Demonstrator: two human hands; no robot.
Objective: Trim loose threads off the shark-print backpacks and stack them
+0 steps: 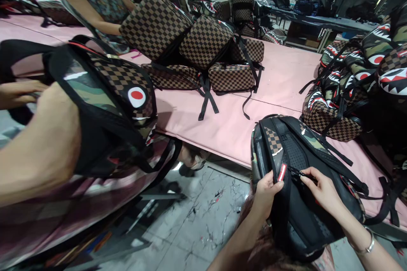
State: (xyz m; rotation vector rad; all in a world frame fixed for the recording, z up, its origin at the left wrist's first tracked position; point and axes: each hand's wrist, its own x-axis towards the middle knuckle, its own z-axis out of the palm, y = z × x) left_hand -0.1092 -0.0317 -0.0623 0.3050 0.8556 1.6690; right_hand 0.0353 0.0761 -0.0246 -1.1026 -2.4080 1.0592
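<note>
A black backpack with checkered and camouflage panels rests at the pink table's near edge, its padded back and straps facing up. My left hand is closed on the edge of a black shoulder strap, beside a small red label. My right hand pinches a thin black piece of strap or cord over the middle of the backpack; its exact form is too small to tell. The two hands are a short distance apart. A silver bangle circles my right wrist.
At left, a person's arms handle another backpack. Across the pink table, another person touches stacked checkered bags. More shark-face bags are piled at right. Scraps litter the tiled floor.
</note>
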